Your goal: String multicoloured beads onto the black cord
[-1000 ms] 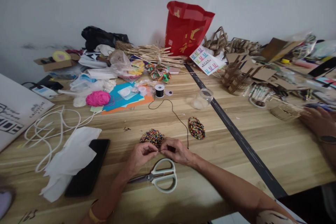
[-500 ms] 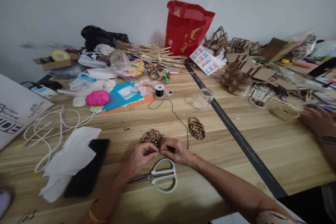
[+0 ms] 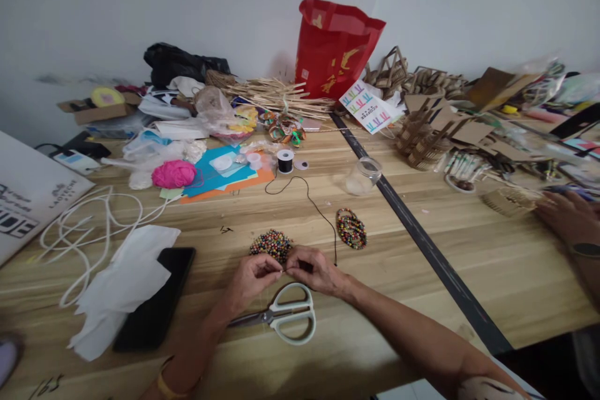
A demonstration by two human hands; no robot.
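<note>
Head view | left hand (image 3: 253, 277) and right hand (image 3: 313, 269): fingertips pinched together on black cord (image 3: 315, 204); bead pile (image 3: 271, 244) just beyond; scissors (image 3: 285, 316) beneath

View tipped slightly, bag (image 3: 338, 50) and far clutter a touch higher in frame, cable (image 3: 84, 225) and phone (image 3: 157, 300) nudged left, nothing on the table moved
</note>
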